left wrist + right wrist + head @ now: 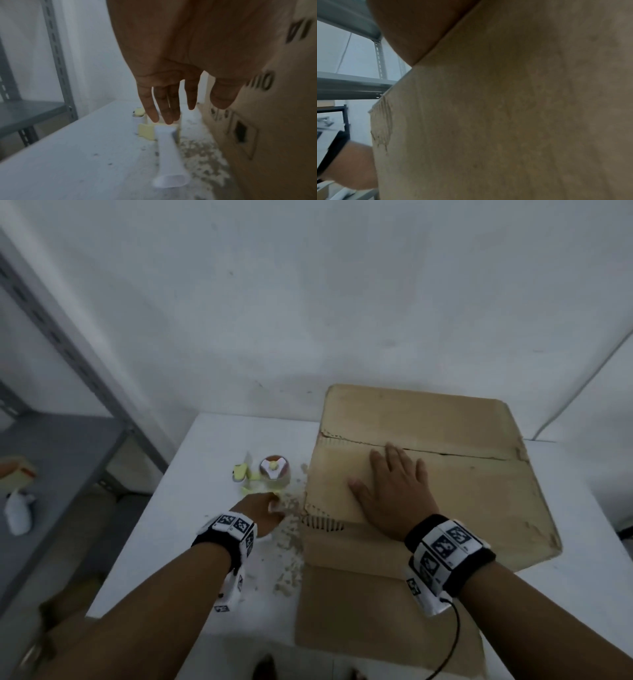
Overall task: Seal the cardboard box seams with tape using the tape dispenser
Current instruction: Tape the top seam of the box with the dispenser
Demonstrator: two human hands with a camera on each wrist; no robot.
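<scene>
A worn cardboard box (pixel 445 484) stands on the white table (pixel 191 535), its top flaps closed along a ragged seam (pixel 445 453). My right hand (pixel 394 491) lies flat on the near flap, fingers straight, just below the seam. In the right wrist view the box top (pixel 505 121) fills the frame under my palm. The tape dispenser (pixel 270 474), yellow and white with a brown tape roll, lies left of the box. My left hand (pixel 263 510) hovers over its white handle (pixel 169 155), fingers (pixel 164 112) straight and pointing down, holding nothing.
Cardboard crumbs (pixel 291 546) litter the table beside the box's left side. A grey metal shelf rack (pixel 61 446) stands at the left with small items on it. A white wall rises behind the table. A black cable (pixel 452 642) hangs from my right wrist.
</scene>
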